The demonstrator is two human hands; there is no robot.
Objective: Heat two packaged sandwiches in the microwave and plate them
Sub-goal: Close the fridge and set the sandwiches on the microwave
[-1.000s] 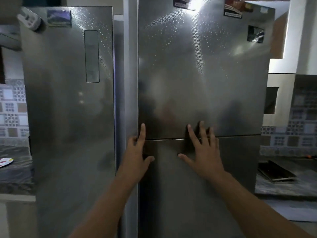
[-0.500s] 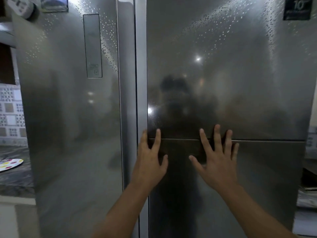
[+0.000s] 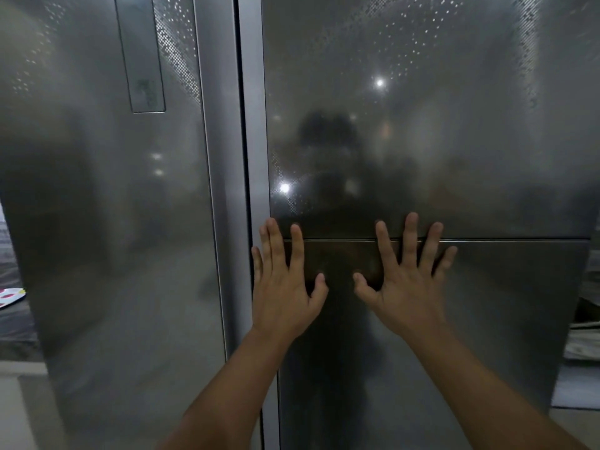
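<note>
the person holds both hands up flat against the front of a big grey fridge (image 3: 422, 125). the left hand (image 3: 285, 287) has its fingers straight and spread, pointing up, and it grips nothing. its little finger lies on the tall metal strip (image 3: 251, 125) at the fridge's left edge. the right hand (image 3: 406, 287) is also spread wide with straight fingers, holding nothing, palm toward the door. the 2 thumbs point at each other with a small gap between them.

a thin seam (image 3: 519, 238) runs across the fridge under the fingertips of both hands. the upper door is above the seam and the lower door (image 3: 487, 319) is below it, under both palms. both doors look closed.

to the left of the left hand, past the strip, stands another grey door (image 3: 113, 254) with a long panel (image 3: 143, 60) high up. far left of it, a bit of a colourful plate (image 3: 11, 295) shows on a dark counter. to the right of the right hand the door runs on to its edge, with some blurry things beyond.

the sandwiches cannot be seen, and neither can the microwave.
</note>
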